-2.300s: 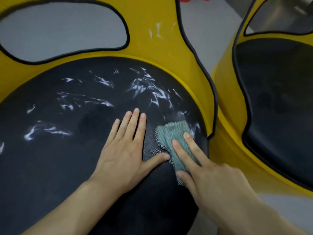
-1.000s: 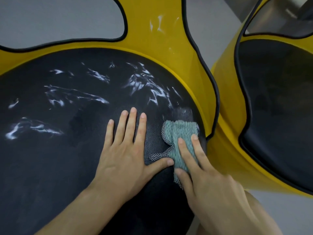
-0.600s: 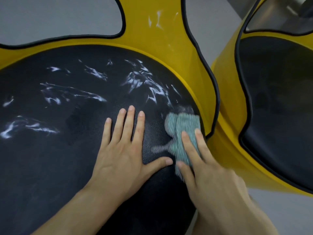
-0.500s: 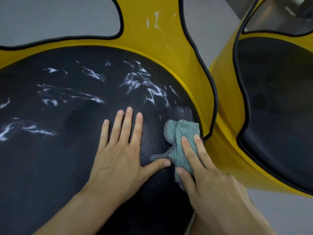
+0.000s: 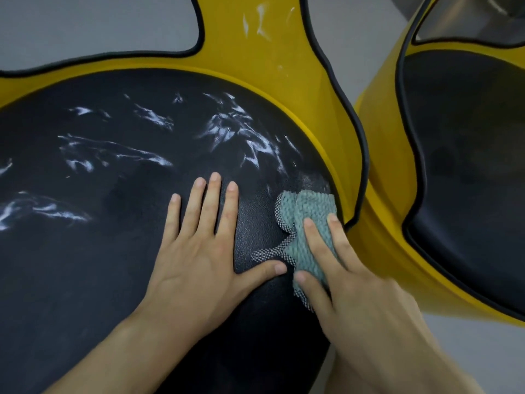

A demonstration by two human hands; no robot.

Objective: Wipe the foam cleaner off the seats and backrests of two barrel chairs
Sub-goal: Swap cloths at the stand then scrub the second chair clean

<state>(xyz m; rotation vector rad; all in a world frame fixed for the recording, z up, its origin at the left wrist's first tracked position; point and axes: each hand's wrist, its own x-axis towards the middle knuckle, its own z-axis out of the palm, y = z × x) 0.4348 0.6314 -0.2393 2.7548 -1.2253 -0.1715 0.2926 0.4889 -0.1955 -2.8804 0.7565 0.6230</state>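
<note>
the black seat (image 5: 85,265) of the near yellow chair (image 5: 284,81) carries white foam streaks (image 5: 241,132) across its far half, with smears on the backrest (image 5: 255,21). your right hand (image 5: 355,282) presses the green cloth (image 5: 306,223) flat at the seat's right edge, fingers extended. your left hand (image 5: 199,251) lies open and flat just beside it. the second chair (image 5: 468,166) is cut off at right.

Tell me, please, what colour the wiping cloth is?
Teal knitted cloth with black-and-white checked edging; head view.
</note>
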